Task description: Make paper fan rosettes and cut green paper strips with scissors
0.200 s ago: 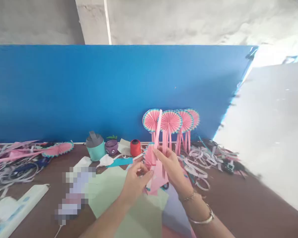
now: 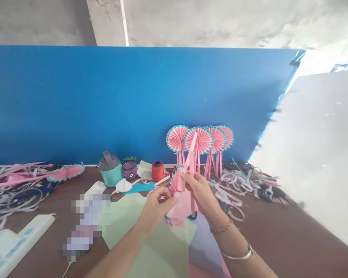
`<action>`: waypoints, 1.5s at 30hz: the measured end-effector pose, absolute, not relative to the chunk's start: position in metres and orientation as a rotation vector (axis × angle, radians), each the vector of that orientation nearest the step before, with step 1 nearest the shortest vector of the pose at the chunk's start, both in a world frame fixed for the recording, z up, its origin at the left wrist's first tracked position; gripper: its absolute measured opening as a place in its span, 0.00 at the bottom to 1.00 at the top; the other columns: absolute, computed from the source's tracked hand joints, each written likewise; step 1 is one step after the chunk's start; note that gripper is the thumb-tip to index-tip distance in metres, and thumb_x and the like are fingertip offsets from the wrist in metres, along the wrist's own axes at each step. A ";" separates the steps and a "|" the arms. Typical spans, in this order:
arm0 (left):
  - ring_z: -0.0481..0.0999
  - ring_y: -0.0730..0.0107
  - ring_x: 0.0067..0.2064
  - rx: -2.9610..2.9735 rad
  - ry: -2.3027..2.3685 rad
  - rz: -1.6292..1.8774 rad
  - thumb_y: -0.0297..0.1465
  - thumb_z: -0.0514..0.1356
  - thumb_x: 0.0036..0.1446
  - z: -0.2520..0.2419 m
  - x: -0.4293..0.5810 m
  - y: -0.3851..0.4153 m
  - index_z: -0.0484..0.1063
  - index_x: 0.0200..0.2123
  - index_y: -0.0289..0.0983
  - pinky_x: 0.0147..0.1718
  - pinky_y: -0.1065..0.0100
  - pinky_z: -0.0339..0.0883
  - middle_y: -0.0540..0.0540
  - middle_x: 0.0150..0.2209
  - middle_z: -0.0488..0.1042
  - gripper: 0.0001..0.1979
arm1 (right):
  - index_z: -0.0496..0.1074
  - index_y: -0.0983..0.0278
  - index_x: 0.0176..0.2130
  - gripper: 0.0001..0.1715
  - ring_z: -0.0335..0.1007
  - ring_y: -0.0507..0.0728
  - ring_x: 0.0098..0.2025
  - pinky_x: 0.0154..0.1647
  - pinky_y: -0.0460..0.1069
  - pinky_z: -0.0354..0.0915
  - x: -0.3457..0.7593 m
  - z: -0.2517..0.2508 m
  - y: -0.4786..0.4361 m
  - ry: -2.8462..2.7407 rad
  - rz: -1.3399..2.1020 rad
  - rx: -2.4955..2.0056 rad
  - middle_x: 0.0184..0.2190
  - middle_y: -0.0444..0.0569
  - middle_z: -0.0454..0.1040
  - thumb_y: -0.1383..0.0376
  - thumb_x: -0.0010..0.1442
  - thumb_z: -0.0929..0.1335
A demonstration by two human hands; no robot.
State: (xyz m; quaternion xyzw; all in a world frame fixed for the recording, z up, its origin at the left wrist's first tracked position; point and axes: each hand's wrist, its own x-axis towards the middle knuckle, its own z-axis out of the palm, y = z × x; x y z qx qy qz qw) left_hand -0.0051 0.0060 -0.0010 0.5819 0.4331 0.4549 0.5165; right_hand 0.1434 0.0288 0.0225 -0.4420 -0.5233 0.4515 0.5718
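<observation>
Both of my hands work on a pink pleated paper fan [image 2: 177,181] with a blue-and-white edge, held over the green paper. My left hand [image 2: 159,204] is closed, thumb and forefinger pinching its lower part. My right hand [image 2: 199,191] is closed on the fan's long pink paper strip [image 2: 191,152], which points up and leans right. Flat pink paper [image 2: 183,206] hangs below my fingers. Behind them, several finished round pink fans [image 2: 198,139] stand upright against the blue panel, on pink strip handles.
Green paper sheets [image 2: 150,243] cover the table's middle. A teal cup [image 2: 113,175], purple pot [image 2: 130,170] and red thread spool [image 2: 157,171] stand at the back. Tangled white strips lie left and right [image 2: 230,189]. A white power strip [image 2: 26,241] lies at left.
The pink strip's upper tip has swung to the right, and the fan in my hands has tilted slightly. Both hands keep their pinch.
</observation>
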 end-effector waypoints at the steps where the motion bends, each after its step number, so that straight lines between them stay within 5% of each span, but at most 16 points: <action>1: 0.69 0.67 0.37 1.369 1.040 1.085 0.35 0.62 0.46 0.002 -0.006 0.006 0.61 0.23 0.39 0.35 0.70 0.61 0.50 0.30 0.68 0.11 | 0.57 0.62 0.23 0.18 0.40 0.48 0.22 0.22 0.45 0.42 0.144 0.021 0.030 -1.221 1.088 -1.033 0.20 0.37 0.46 0.55 0.54 0.66; 7: 0.69 0.70 0.38 1.272 0.939 0.957 0.30 0.62 0.41 0.013 -0.013 0.005 0.63 0.35 0.41 0.34 0.72 0.61 0.51 0.36 0.69 0.15 | 0.57 0.62 0.23 0.17 0.44 0.48 0.21 0.22 0.45 0.45 0.145 0.017 0.031 -1.272 1.023 -1.109 0.19 0.37 0.49 0.55 0.54 0.65; 11: 0.70 0.70 0.37 1.278 1.014 0.977 0.31 0.61 0.43 0.010 -0.020 0.014 0.66 0.35 0.40 0.31 0.72 0.61 0.49 0.37 0.71 0.13 | 0.59 0.62 0.22 0.17 0.50 0.49 0.19 0.21 0.45 0.47 0.147 0.026 0.024 -1.438 0.580 -1.473 0.16 0.39 0.56 0.54 0.52 0.65; 15: 0.71 0.69 0.30 1.347 1.272 0.957 0.33 0.62 0.43 0.011 -0.029 0.022 0.72 0.35 0.39 0.26 0.71 0.59 0.49 0.30 0.73 0.12 | 0.70 0.62 0.30 0.05 0.58 0.51 0.20 0.23 0.44 0.50 0.148 0.034 0.012 -1.730 0.249 -1.554 0.19 0.42 0.68 0.64 0.51 0.64; 18: 0.74 0.59 0.42 1.483 1.315 1.036 0.34 0.63 0.43 0.016 -0.031 0.023 0.75 0.32 0.39 0.37 0.64 0.64 0.44 0.40 0.76 0.10 | 0.74 0.58 0.36 0.16 0.63 0.52 0.23 0.24 0.44 0.51 0.146 0.034 0.008 -1.921 0.317 -1.547 0.24 0.44 0.74 0.70 0.48 0.64; 23: 0.67 0.51 0.55 1.654 1.323 1.004 0.34 0.63 0.43 0.023 -0.032 0.021 0.77 0.33 0.41 0.50 0.57 0.59 0.41 0.54 0.70 0.11 | 0.75 0.59 0.31 0.13 0.60 0.50 0.22 0.21 0.44 0.48 0.148 0.031 0.012 -2.043 0.441 -1.577 0.20 0.42 0.71 0.69 0.53 0.62; 36: 0.75 0.60 0.40 1.686 1.417 1.082 0.37 0.62 0.44 0.027 -0.039 0.022 0.71 0.23 0.39 0.37 0.63 0.66 0.44 0.48 0.75 0.07 | 0.71 0.64 0.22 0.12 0.54 0.49 0.18 0.18 0.45 0.46 0.156 0.034 0.012 -1.990 0.747 -1.683 0.15 0.42 0.61 0.62 0.53 0.64; 41: 0.73 0.68 0.30 1.650 1.438 1.163 0.40 0.63 0.43 0.023 -0.041 0.025 0.70 0.24 0.38 0.29 0.67 0.65 0.45 0.44 0.77 0.11 | 0.73 0.64 0.28 0.08 0.64 0.51 0.27 0.25 0.44 0.56 0.151 0.037 0.012 -1.910 0.747 -1.430 0.27 0.45 0.69 0.62 0.50 0.66; 45: 0.71 0.70 0.28 1.553 1.338 1.194 0.40 0.65 0.42 0.027 -0.042 0.023 0.70 0.23 0.38 0.26 0.68 0.64 0.45 0.41 0.78 0.12 | 0.72 0.63 0.30 0.08 0.58 0.49 0.21 0.21 0.44 0.54 0.148 0.040 0.011 -1.866 0.867 -1.442 0.21 0.41 0.65 0.62 0.49 0.67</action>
